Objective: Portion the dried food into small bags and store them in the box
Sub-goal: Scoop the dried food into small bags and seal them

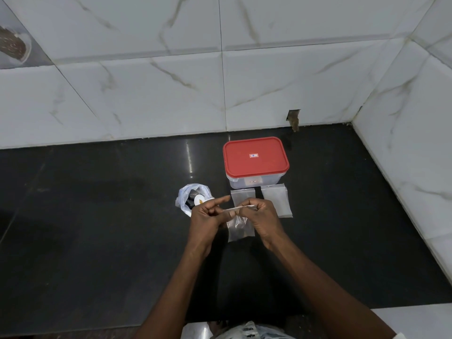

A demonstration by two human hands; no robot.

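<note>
Nearest the person, both hands met above the middle of the black countertop (97, 216). The left hand (208, 215) and right hand (263, 216) each pinched an end of the mouth of a small clear bag (241, 230). Its sealing strip ran left to right between them and its body hung below. Whether it held food could not be told against the dark surface. Just beyond the left hand lay the open bag of dried food (193, 199). Past the right hand lay two stacks of empty small bags (276, 201). Farther back, toward the wall edge and nearer the right hand, stood the box (254, 183), its red lid (255, 162) on. That lid would probably have to come off before storing.
</note>
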